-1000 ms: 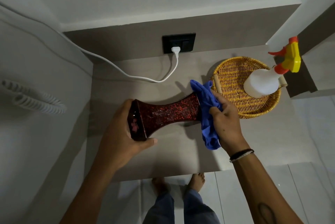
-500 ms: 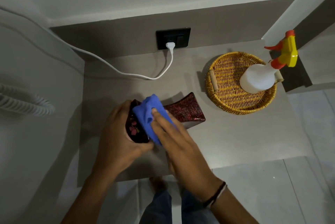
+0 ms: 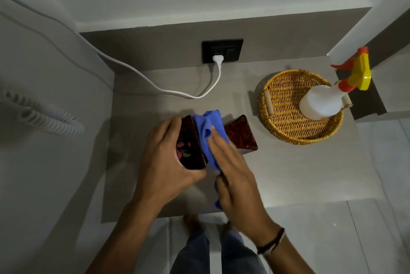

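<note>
Now: vase (image 3: 240, 134) lying on its side, mid-bench (image 3: 288, 169), mouth towards me. My left grip (image 3: 164, 163) is curled tight round the mouth end. My right grip (image 3: 235, 176) has the blue cloth (image 3: 207, 125), fingers laid over it and pressing it on the vase's waist, thumb folded round the tail. Wicker basket (image 3: 286, 138) with spray bottle (image 3: 319, 103) stands apart, right.

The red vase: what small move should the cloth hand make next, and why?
Probably slide the right hand with the blue cloth toward the wide base of the vase, on the right. The cloth covers the part next to the mouth, which the left hand grips, while the speckled base end lies bare.
</note>
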Available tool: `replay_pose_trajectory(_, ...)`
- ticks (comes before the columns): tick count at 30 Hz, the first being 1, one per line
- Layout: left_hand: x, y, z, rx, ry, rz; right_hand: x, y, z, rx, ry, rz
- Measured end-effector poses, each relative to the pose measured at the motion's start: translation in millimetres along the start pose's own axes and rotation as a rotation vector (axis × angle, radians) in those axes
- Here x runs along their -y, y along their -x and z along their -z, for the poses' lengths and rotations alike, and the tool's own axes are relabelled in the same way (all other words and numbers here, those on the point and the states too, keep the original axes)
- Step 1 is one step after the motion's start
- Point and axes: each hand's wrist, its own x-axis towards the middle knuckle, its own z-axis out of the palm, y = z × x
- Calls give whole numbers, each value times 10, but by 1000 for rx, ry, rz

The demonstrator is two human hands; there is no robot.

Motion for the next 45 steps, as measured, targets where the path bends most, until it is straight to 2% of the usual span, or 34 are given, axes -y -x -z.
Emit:
replay_pose_trajectory(4,13,31,-9,-36,1,23,-473,-114,314,10,183,-271)
replay_pose_trajectory(6,16,21,-13,-34,15,23,-428,-183,344,-18,141,-228)
replay_pose_trajectory(9,56,-14,-25,4,66,10,-50,-166,95,16,38,35)
replay_pose_trajectory(12,106,-12,-6,13,75,2,53,-105,-51,49,27,148)
replay_pose_trajectory(14,134,30,9,-24,60,29,-206,-96,64,56,232,109)
replay_pose_trajectory(16,137,53,9,-28,85,41,-539,-84,248,42,428,-21)
replay_pose_trajectory(18,109,37,-16,-15,90,12,-763,-109,424,39,498,-128)
replay_pose_trajectory(20,77,-21,-53,-30,86,-11,-846,-141,477,-7,441,-142)
replay_pose_trajectory(22,69,-74,-63,-60,180,15,-796,-163,452,-181,224,-218)
replay_pose_trajectory(24,129,-101,-57,-67,352,56,-688,-170,430,-395,-60,-419)
replay_pose_trajectory(26,200,-91,-40,-73,548,166,-617,-148,441,-512,-273,-611)
replay_pose_trajectory(30,258,-54,-35,-79,645,407,-572,-141,402,-390,-527,-751)
replay_pose_trajectory(32,266,-39,0,-32,650,413,-558,-185,390,-364,-526,-758)
replay_pose_trajectory(34,279,-6,89,100,616,355,-563,-264,429,-360,-512,-763)
replay_pose_trajectory(36,362,47,141,234,479,251,-582,-359,491,-340,-505,-748)
replay_pose_trajectory(38,368,78,146,292,368,147,-586,-448,541,-312,-511,-714)
replay_pose_trajectory(42,352,45,65,111,283,61,-551,-524,581,-285,-475,-644)
replay_pose_trajectory(45,306,44,-5,56,177,33,-450,-422,548,-357,-260,-499)
